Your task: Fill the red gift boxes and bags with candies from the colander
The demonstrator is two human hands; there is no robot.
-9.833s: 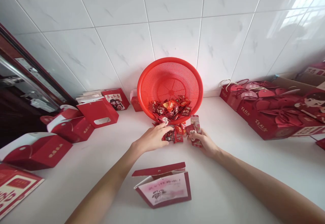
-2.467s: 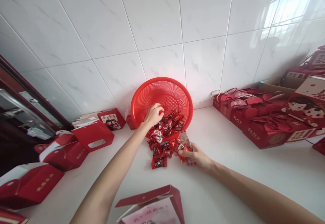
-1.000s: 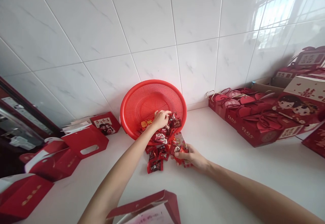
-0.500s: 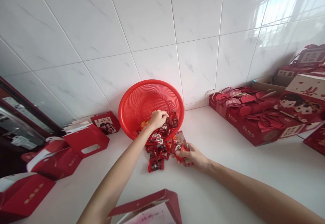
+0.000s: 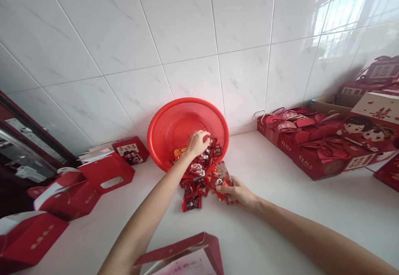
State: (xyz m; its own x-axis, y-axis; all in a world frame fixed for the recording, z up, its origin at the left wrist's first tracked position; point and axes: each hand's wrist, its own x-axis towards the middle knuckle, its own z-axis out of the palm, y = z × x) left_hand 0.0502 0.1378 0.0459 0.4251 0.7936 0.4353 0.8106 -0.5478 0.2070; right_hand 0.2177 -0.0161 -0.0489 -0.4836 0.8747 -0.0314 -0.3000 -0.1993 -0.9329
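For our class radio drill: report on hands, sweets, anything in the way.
Left hand in red basket by wrapped sweets, grip unclear. Right hand holding packets. Left forearm crosses basket rim.

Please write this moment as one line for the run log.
left hand: over candies in red basket | right hand: holding wrapped packets | front: red box

Perforated plastic basket, shiny film candy wrappers, smooth paperboard boxes, glossy wall tiles.

A red double-happiness sign, 囍, stands on the cream top of the red cardboard box printed with a cartoon couple. Gold 百年好合 marks the dark-red, ribbon-tied cardboard box beside it. Print on the shiny red wrapped sweets is too small to read.
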